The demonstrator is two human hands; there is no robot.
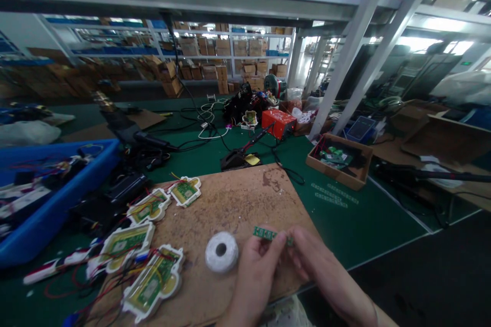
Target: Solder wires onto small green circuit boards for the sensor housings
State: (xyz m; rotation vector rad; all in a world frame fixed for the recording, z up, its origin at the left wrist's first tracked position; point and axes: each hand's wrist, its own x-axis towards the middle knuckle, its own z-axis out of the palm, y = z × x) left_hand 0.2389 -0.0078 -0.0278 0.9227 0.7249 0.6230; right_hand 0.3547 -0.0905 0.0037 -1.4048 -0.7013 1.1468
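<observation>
A narrow strip of small green circuit boards [264, 233] is held between both hands over the near right part of the brown board. My left hand [263, 260] pinches it between thumb and fingers, with one end sticking out to the left. My right hand [309, 253] has its fingers closed at the strip's right end, partly hiding it. Just left of my left hand lies a roll of solder wire [221, 252]. Further left, several white-framed circuit boards with wires, such as the nearest one [153, 283], rest along the board's edge.
The brown work board [230, 199] lies on a green mat. A soldering iron stand [233, 158], an orange-red box [279, 122] and cables sit behind it. A blue bin [57, 199] stands left; a cardboard tray of parts [339, 161] and rows of small pieces [333, 195] lie right.
</observation>
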